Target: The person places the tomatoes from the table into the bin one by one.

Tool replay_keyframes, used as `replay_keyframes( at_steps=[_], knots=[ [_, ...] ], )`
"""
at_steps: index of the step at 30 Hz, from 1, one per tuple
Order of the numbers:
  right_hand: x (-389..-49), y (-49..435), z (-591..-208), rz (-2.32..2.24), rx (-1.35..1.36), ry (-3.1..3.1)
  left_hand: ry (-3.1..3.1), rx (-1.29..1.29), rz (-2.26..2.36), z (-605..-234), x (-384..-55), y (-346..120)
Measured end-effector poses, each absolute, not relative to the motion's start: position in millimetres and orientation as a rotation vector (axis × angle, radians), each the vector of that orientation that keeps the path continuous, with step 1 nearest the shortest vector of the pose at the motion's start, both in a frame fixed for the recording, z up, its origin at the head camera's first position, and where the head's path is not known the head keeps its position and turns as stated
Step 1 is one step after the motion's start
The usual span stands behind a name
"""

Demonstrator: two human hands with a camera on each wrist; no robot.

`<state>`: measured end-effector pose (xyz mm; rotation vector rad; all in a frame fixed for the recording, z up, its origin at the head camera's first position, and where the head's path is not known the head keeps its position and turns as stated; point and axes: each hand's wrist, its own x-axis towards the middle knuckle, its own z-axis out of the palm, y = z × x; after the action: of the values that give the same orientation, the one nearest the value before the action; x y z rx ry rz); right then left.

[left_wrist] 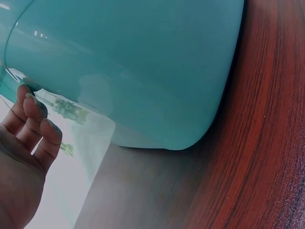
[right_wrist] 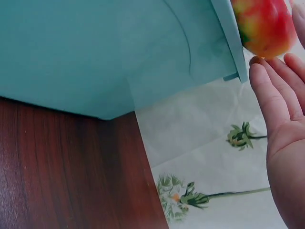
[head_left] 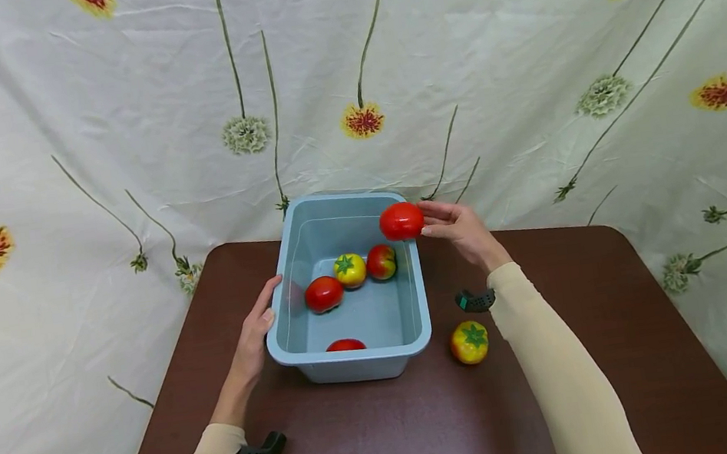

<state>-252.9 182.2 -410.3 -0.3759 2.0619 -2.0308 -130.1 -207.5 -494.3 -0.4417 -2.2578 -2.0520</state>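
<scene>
My right hand (head_left: 462, 232) pinches a shiny red tomato (head_left: 401, 221) at the fingertips, over the right rim of a light blue plastic bin (head_left: 360, 353). In the right wrist view the tomato (right_wrist: 264, 26) shows yellow and green patches beside the bin's edge. My left hand (head_left: 254, 328) holds the bin's left rim; its curled fingers (left_wrist: 35, 114) are at the rim in the left wrist view. Inside the bin lie a red tomato (head_left: 324, 294), a yellow one with a green star-shaped top (head_left: 351, 270), a red-green one (head_left: 382, 262) and another red one (head_left: 345, 345), partly hidden by the front wall.
A yellow-red tomato (head_left: 469, 342) with a green top sits on the dark brown table (head_left: 393, 440), right of the bin near my right forearm. A white flower-printed cloth (head_left: 177, 90) hangs behind the table. Both wrists wear black bands (head_left: 262, 451).
</scene>
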Motion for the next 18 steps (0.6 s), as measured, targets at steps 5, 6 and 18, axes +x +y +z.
replay_keyframes(
  at_steps=[5,6,18],
  knots=[
    [-249.6,188.8,-415.6,-2.049,-0.437,1.996,-2.264,-0.439,-2.045,-494.9,-130.3,-208.1],
    [-248.4,190.8,-417.2,-2.046,-0.437,1.995,-2.264,-0.44,-2.044,-494.9,-130.3,-208.2],
    [-231.4,220.1,-456.3,-1.993,-0.375,2.017,-2.255,-0.459,-2.042,-493.5,-129.8,-208.4]
  ],
)
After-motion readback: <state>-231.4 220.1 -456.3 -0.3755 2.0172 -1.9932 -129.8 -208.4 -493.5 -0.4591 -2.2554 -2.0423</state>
